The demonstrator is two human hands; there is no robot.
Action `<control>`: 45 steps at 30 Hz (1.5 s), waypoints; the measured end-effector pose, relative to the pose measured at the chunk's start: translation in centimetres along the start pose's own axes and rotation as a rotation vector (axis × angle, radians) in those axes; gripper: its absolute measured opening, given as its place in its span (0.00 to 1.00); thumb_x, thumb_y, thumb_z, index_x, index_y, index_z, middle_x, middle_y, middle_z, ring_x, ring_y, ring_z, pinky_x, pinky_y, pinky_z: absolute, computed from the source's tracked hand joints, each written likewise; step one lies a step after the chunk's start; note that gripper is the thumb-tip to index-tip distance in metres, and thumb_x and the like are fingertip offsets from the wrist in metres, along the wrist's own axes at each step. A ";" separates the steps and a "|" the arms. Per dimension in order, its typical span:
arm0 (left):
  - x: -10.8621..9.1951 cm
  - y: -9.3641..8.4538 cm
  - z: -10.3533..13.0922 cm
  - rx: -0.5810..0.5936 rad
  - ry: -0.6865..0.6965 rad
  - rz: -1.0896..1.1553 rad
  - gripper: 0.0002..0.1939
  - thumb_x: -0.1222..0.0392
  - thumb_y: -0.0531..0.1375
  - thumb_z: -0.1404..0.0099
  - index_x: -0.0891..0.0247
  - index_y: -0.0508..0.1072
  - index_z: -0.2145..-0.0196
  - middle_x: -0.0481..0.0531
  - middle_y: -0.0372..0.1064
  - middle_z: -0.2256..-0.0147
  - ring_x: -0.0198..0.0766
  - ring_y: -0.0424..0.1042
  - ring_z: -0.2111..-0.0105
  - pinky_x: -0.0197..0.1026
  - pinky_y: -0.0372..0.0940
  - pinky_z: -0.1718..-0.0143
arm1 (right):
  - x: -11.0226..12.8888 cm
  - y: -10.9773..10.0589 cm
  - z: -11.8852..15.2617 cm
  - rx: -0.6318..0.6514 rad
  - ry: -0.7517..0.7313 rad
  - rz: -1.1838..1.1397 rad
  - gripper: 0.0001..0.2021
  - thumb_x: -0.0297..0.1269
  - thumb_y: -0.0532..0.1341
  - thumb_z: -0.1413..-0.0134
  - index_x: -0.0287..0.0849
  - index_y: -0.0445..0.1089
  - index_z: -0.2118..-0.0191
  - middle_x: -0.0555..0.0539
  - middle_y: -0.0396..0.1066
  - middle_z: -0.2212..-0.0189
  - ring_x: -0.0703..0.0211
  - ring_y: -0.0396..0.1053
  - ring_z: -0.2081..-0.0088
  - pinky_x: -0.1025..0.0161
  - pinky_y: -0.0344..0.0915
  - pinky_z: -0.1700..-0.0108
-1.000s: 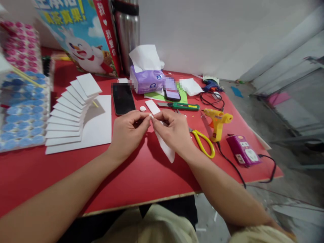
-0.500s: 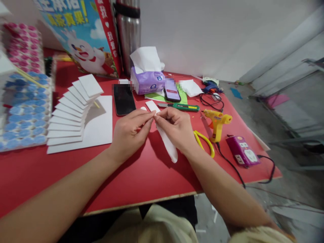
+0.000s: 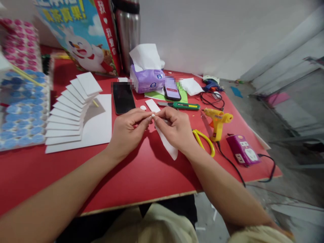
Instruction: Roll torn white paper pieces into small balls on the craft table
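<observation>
My left hand is closed, its thumb and forefinger pinching the small rolled-up end of a soft white paper strip. Meeting it fingertip to fingertip, my right hand pinches the same end. The strip's free tail hangs down to the right, partly behind my right hand, and tapers to a point. Just beyond my fingertips lie a flat white strip of board and a small white disc. A green box cutter rests behind my right hand.
On the red table, a fanned white card staircase and blue rolled flowers stand left. Behind are a black phone and purple tissue pack. To the right are yellow-handled pliers, a glue gun and a purple power box.
My fingertips have shifted slightly down and left, and a small white roll now shows between them. The strip's tail has turned, its rounded end now looking pointed.
</observation>
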State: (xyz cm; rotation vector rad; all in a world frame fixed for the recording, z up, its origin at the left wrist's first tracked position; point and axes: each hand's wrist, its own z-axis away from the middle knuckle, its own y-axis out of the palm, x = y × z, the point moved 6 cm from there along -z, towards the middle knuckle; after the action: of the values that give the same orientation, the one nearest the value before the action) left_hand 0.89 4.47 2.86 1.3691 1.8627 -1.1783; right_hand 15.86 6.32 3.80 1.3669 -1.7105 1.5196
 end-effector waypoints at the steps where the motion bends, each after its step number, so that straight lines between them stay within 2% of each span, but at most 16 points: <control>1: 0.0 0.0 0.0 0.000 -0.009 -0.005 0.10 0.59 0.61 0.29 0.60 0.83 0.58 0.51 0.78 0.63 0.36 0.75 0.65 0.37 0.70 0.60 | -0.3 0.0 -0.1 0.018 0.048 -0.061 0.08 0.39 0.65 0.40 0.42 0.72 0.68 0.49 0.73 0.72 0.61 0.68 0.70 0.63 0.63 0.66; 4: 0.6 -0.3 -0.4 0.001 -0.076 0.016 0.10 0.57 0.61 0.30 0.59 0.82 0.58 0.51 0.79 0.61 0.38 0.76 0.63 0.39 0.71 0.58 | -1.8 0.1 -0.5 0.146 0.319 -0.423 0.14 0.48 0.66 0.41 0.41 0.73 0.64 0.46 0.76 0.69 0.57 0.73 0.69 0.60 0.70 0.64; 8: 1.2 -0.5 -0.7 0.065 -0.126 0.077 0.09 0.56 0.62 0.30 0.57 0.82 0.57 0.52 0.80 0.59 0.42 0.77 0.58 0.43 0.71 0.53 | -2.8 1.5 -0.1 0.457 0.709 -0.909 0.25 0.60 0.56 0.35 0.40 0.70 0.55 0.39 0.79 0.64 0.48 0.78 0.65 0.46 0.75 0.59; 10: 1.2 -0.3 -0.8 0.118 -0.118 0.097 0.08 0.56 0.62 0.31 0.56 0.82 0.58 0.53 0.80 0.57 0.44 0.77 0.56 0.45 0.71 0.51 | -2.7 2.3 0.4 0.617 0.826 -1.049 0.28 0.61 0.49 0.32 0.38 0.69 0.55 0.38 0.78 0.63 0.47 0.78 0.63 0.43 0.75 0.56; 13: 1.2 -0.2 -0.7 0.142 -0.111 0.112 0.08 0.56 0.62 0.30 0.56 0.82 0.58 0.53 0.80 0.56 0.44 0.77 0.55 0.45 0.71 0.51 | -2.5 2.8 0.8 0.666 0.877 -1.160 0.25 0.55 0.45 0.27 0.39 0.69 0.57 0.44 0.76 0.68 0.56 0.74 0.69 0.47 0.76 0.57; 16: 1.1 -0.2 -0.7 0.131 -0.098 0.109 0.09 0.56 0.62 0.30 0.57 0.82 0.58 0.54 0.80 0.57 0.44 0.77 0.55 0.45 0.71 0.51 | -2.2 2.7 1.0 0.631 0.865 -1.218 0.18 0.46 0.47 0.26 0.40 0.69 0.57 0.53 0.67 0.75 0.66 0.62 0.78 0.57 0.76 0.62; 18: 1.1 -0.3 -0.7 0.117 -0.101 0.101 0.09 0.55 0.62 0.31 0.58 0.82 0.58 0.54 0.80 0.57 0.44 0.77 0.56 0.45 0.71 0.51 | -2.0 2.6 1.1 0.615 0.867 -1.216 0.15 0.42 0.50 0.26 0.40 0.69 0.57 0.55 0.62 0.76 0.69 0.56 0.79 0.63 0.73 0.66; 22: 1.2 -0.3 -0.7 0.090 -0.133 0.087 0.09 0.55 0.63 0.31 0.58 0.82 0.59 0.53 0.81 0.57 0.44 0.78 0.56 0.44 0.72 0.53 | -2.1 2.3 0.9 0.524 0.778 -1.101 0.07 0.37 0.59 0.32 0.38 0.71 0.59 0.54 0.61 0.74 0.70 0.53 0.78 0.68 0.65 0.71; 25: 1.4 -0.3 -0.7 0.068 -0.169 0.097 0.10 0.54 0.63 0.32 0.59 0.83 0.59 0.53 0.81 0.60 0.42 0.78 0.59 0.43 0.73 0.56 | -2.4 1.7 0.4 0.431 0.620 -0.882 0.10 0.40 0.67 0.39 0.38 0.73 0.60 0.54 0.62 0.74 0.69 0.54 0.76 0.67 0.62 0.71; 29: 1.9 -0.1 -0.5 0.039 -0.236 0.147 0.10 0.53 0.65 0.33 0.60 0.83 0.59 0.52 0.81 0.63 0.41 0.78 0.63 0.42 0.73 0.58 | -2.2 0.9 -0.3 0.310 0.384 -0.485 0.14 0.44 0.68 0.42 0.40 0.73 0.56 0.54 0.67 0.73 0.68 0.59 0.75 0.67 0.59 0.71; 34: 2.0 0.2 -0.1 0.008 -0.290 0.144 0.08 0.55 0.66 0.35 0.60 0.83 0.62 0.51 0.81 0.66 0.39 0.77 0.67 0.40 0.70 0.64 | -1.5 -0.1 -0.3 0.011 0.196 -0.078 0.09 0.40 0.65 0.42 0.41 0.70 0.69 0.53 0.67 0.76 0.65 0.60 0.74 0.65 0.54 0.72; 37: 1.4 0.0 0.1 -0.037 -0.231 0.049 0.07 0.56 0.65 0.34 0.60 0.83 0.62 0.50 0.81 0.64 0.40 0.77 0.66 0.40 0.69 0.64 | -1.0 0.0 0.1 -0.067 0.153 0.012 0.08 0.39 0.64 0.42 0.42 0.70 0.70 0.51 0.68 0.76 0.63 0.60 0.75 0.64 0.53 0.72; 42: 0.2 -0.3 0.3 -0.094 0.020 -0.192 0.08 0.58 0.62 0.31 0.59 0.83 0.62 0.51 0.81 0.64 0.40 0.76 0.65 0.42 0.69 0.59 | -0.8 0.7 0.3 -0.011 0.169 -0.128 0.09 0.42 0.63 0.39 0.42 0.71 0.68 0.50 0.71 0.74 0.60 0.67 0.71 0.63 0.59 0.70; 45: -0.3 0.0 0.5 -0.080 0.150 -0.294 0.10 0.60 0.60 0.30 0.58 0.83 0.59 0.53 0.82 0.62 0.43 0.77 0.62 0.46 0.68 0.55 | -0.9 0.8 0.2 0.001 0.178 -0.165 0.10 0.43 0.63 0.38 0.42 0.71 0.67 0.49 0.72 0.73 0.60 0.69 0.70 0.63 0.61 0.69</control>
State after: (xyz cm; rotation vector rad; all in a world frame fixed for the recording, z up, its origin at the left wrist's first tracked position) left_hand 0.97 3.88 2.86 1.1968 2.2529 -1.1497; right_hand 15.55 6.37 2.59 1.2972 -1.4532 1.5000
